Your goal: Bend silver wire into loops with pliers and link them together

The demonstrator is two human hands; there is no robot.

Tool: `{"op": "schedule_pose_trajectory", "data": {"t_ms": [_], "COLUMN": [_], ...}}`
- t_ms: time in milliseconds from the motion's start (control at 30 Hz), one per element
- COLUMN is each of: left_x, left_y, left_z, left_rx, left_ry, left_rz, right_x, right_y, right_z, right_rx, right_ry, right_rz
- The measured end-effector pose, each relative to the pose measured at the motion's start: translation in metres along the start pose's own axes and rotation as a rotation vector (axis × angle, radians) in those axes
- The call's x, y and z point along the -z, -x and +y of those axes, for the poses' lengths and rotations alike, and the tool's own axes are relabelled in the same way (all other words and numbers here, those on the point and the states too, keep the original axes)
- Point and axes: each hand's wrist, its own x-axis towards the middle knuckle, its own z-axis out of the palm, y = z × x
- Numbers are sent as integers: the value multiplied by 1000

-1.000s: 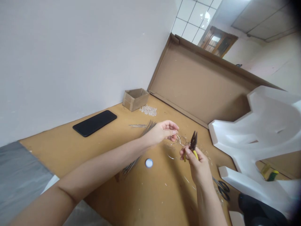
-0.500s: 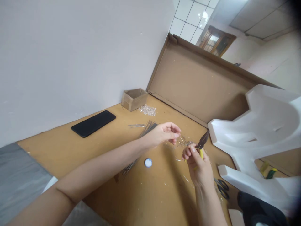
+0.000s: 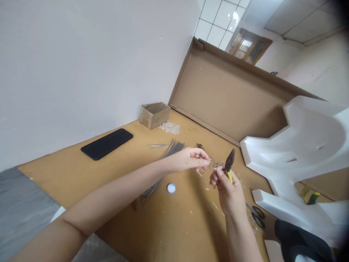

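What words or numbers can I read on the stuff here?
None can be read: the round white-and-blue cap is too small to tell, and the black phone and the pliers' yellow handle show no readable marks.

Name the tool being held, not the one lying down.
The yellow-handled pliers in the right hand; the black-handled scissors lie unheld.

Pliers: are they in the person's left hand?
No, the pliers are gripped in the right hand, their yellow handle showing, while the left hand is beside them.
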Motion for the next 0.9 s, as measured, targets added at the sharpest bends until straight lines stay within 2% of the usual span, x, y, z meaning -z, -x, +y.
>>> {"op": "schedule_pose_trajectory", "data": {"t_ms": [100,167,267,367,467,633,733,800,900], "left_x": [1,1,3,3,2,-4,-7,-8,-6], "left_y": [-1,-2,-4,-4,1,9,9,9,8], "left_z": [-2,-3,-4,-2,1,0,-3,-5,-5], "left_rx": [-27,-47,-76,-80,-75,-282,-314,-309,-300], "left_ry": [-11,-13,-25,-68,-288,-873,-1057,-1054,-894], "left_rz": [15,71,185,220,247,297,300,304,314], "right_x": [0,0,2,3,3,1,-2,-4,-5], "right_y": [0,-1,-4,-6,-7,-4,-3,-3,-3], "right_z": [-2,-2,0,2,5,7,7,7,6], "right_rx": [-41,-62,-67,-58,-51,-85,-149,-183,-178], "right_ry": [-44,-85,-87,-35,17,-6,-96,-151,-206], "right_rz": [-56,-69,-50,-27,-17,-50,-59,-63,-82]}}
